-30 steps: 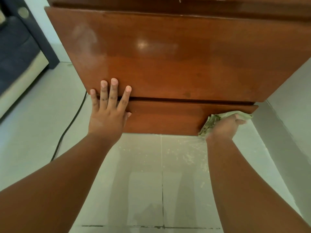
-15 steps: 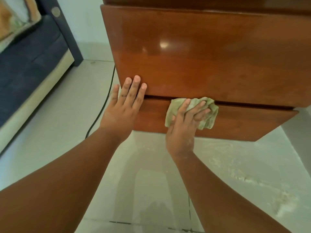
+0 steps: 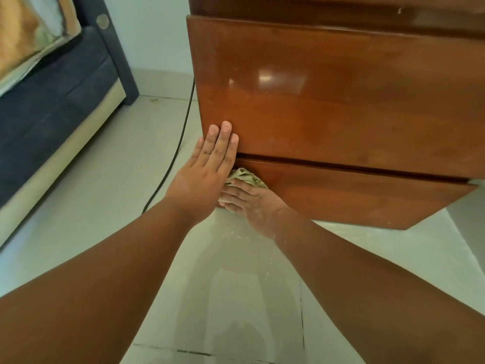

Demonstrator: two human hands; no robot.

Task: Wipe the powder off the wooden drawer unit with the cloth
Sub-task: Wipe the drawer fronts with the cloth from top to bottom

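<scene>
The glossy brown wooden drawer unit [image 3: 341, 109] fills the upper right of the view, with a large upper drawer front and a lower one [image 3: 354, 195] under a dark gap. My left hand [image 3: 207, 166] lies flat, fingers together, against the lower left corner of the upper drawer front. My right hand [image 3: 249, 200] presses a crumpled pale green cloth [image 3: 245, 176] onto the left end of the lower drawer front, partly hidden behind my left hand. White powder specks cling to my right wrist.
A black cable [image 3: 173, 158] runs along the pale tiled floor [image 3: 236, 298] beside the unit's left side. A dark blue sofa [image 3: 47, 106] with a tan cushion stands at the left. Powder dusts the floor [image 3: 393, 248] below the lower drawer.
My right hand has swept the cloth leftwards along the lower drawer front, from its right end to its left end. The view has shifted left; my left hand stays on the upper drawer's corner.
</scene>
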